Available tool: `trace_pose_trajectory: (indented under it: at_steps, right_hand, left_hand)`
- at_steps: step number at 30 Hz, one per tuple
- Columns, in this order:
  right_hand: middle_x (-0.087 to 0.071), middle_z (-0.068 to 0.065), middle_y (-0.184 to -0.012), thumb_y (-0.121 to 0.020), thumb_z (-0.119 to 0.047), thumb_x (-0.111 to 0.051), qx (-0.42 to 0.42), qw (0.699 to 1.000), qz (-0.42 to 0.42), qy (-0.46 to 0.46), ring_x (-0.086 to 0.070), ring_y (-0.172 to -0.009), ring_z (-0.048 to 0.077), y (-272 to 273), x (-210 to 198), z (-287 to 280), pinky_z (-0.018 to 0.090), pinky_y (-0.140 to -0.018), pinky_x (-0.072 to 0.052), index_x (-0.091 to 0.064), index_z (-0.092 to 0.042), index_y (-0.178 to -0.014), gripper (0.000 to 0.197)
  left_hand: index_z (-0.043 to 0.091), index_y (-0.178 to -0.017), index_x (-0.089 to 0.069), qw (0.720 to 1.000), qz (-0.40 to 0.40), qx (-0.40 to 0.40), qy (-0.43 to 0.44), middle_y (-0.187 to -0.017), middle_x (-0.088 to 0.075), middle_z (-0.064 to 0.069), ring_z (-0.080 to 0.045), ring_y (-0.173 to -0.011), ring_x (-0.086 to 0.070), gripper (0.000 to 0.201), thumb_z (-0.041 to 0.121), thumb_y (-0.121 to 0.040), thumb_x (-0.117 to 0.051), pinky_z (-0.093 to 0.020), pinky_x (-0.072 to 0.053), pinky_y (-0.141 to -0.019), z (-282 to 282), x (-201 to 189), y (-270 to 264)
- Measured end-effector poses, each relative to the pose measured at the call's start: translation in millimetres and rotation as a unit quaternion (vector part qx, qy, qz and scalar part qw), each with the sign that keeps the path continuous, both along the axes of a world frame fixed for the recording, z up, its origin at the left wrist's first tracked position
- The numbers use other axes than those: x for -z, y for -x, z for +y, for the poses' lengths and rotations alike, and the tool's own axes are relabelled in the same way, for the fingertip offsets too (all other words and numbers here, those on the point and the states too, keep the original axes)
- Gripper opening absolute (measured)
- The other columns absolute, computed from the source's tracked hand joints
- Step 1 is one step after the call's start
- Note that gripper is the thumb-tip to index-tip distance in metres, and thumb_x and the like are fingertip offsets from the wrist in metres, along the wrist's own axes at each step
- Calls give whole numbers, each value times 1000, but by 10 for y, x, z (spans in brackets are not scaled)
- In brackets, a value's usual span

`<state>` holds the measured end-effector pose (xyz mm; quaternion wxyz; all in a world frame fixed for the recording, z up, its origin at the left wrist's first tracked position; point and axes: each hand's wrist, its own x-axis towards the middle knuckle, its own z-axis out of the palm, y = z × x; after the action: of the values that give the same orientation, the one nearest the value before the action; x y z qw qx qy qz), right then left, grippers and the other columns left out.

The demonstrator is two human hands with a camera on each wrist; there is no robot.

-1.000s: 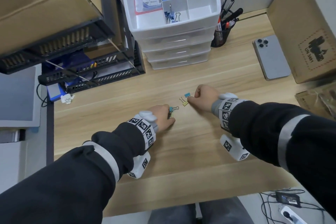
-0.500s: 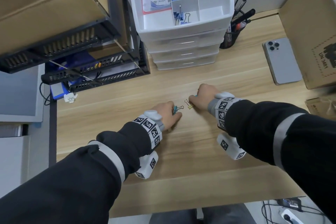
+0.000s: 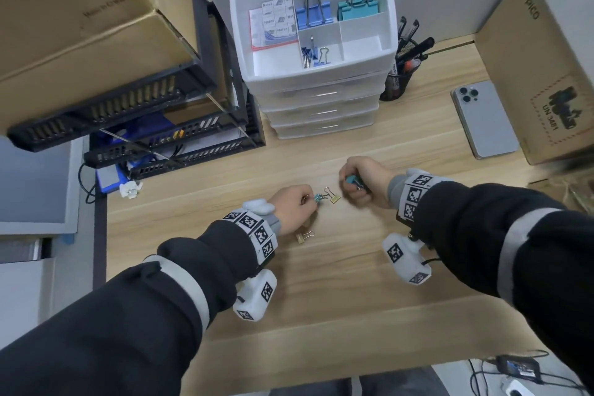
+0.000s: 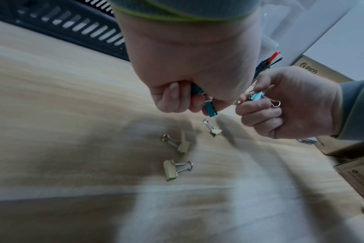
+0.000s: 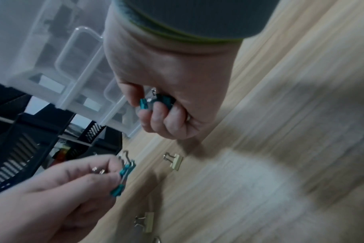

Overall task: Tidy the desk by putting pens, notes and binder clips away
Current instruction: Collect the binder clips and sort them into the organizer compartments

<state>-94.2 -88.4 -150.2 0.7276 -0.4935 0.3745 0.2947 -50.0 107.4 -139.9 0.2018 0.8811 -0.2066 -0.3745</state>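
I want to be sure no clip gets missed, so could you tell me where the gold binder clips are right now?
In the left wrist view, three gold binder clips lie loose on the desk, just below the left hand and left of the right hand.

The pale wood-grain desk top [image 3: 369,267] looked smooth with a matt laminate finish. On it lay small gold-coloured binder clips [image 4: 172,169] with a dull metallic body and shiny silver wire handles. The white plastic drawer unit [image 3: 321,96] had smooth, faintly glossy, translucent drawer fronts. The black mesh pen cup [image 3: 393,87] looked like matt wire. The brown cardboard box [image 3: 546,74] was matt and papery, the grey phone [image 3: 485,119] satin-smooth, and the black jacket sleeve [image 3: 128,315] matt cloth
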Motion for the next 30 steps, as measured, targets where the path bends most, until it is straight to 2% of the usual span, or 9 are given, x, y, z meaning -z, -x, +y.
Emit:
trace_pose_trajectory:
  at_steps: [4,7,11,14,16,20,24,27,30]
  right_hand:
    - [-45,4,-53,-86,-13,-36,-44,998,2,50,-30,-38,14,-52,-162,107,16,-37,-16,-53,-10,-73,21]
    - [-53,9,-62,-88,-19,-40,-54,998,11,10,-38,-35,13,-75,-355,177,15,-31,-16,-54,-7,-76,22]
    - [-49,2,-59,-97,-32,-46,-54,998,-2,-34,-34,-37,9,-139,-567,203,14,-29,-15,-59,-13,-76,31]
    - [-46,0,-61,-101,-40,-45,-50,997,11,-50,-33,-39,7,-193,-664,178,14,-29,-16,-54,-15,-79,34]
    - [-45,-2,-60,-101,-36,-45,-47,998,13,-49,-32,-39,5,-200,-751,163,13,-28,-15,-52,-16,-77,32]
    - [-42,-5,-57,-98,-26,-49,-32,998,-37,-31,-28,-38,5,-262,-1010,104,15,-29,-11,-53,-22,-74,24]
    - [-39,-3,-57,-93,-18,-52,-20,996,-59,63,-25,-42,8,-329,-1268,45,16,-34,-10,-58,-21,-76,18]
    - [-40,-4,-55,-95,-20,-55,-40,993,-67,87,-25,-43,8,-364,-1340,14,16,-35,-11,-55,-21,-75,19]
    - [-39,-6,-56,-94,-32,-57,-87,990,-50,97,-24,-43,8,-361,-1405,-38,17,-35,-12,-49,-23,-75,22]
  left_hand:
    - [19,-88,-59,998,-25,41,48,-74,-60,3,-22,-67,-53,11,25,-95,-53,-35,-46,-66,-79,-223,-55]
    - [24,-88,-56,995,-48,68,61,-76,-62,-1,-26,-70,-57,10,27,-96,-52,-35,-45,-64,-145,-442,-97]
    - [22,-84,-54,994,-66,56,66,-65,-50,8,-18,-66,-47,15,28,-97,-56,-30,-33,-57,-228,-730,-182]
    - [20,-80,-54,995,-73,34,51,-63,-49,9,-16,-63,-46,19,30,-92,-62,-30,-32,-55,-293,-908,-246]
    - [18,-79,-55,995,-88,38,38,-63,-49,8,-14,-60,-46,21,33,-90,-65,-27,-32,-52,-330,-1033,-259]
    - [14,-83,-61,989,-121,74,49,-68,-51,7,-13,-63,-47,27,39,-88,-69,-28,-32,-53,-435,-1366,-352]
    - [13,-85,-64,974,-173,138,40,-72,-54,4,-14,-64,-47,29,42,-91,-66,-23,-26,-49,-532,-1690,-429]
    - [18,-81,-58,965,-206,164,10,-75,-56,3,-19,-68,-50,27,43,-92,-63,-27,-26,-49,-603,-1779,-444]
    - [21,-80,-55,962,-216,167,-3,-77,-58,2,-21,-71,-53,21,36,-92,-61,-27,-27,-49,-617,-1816,-460]
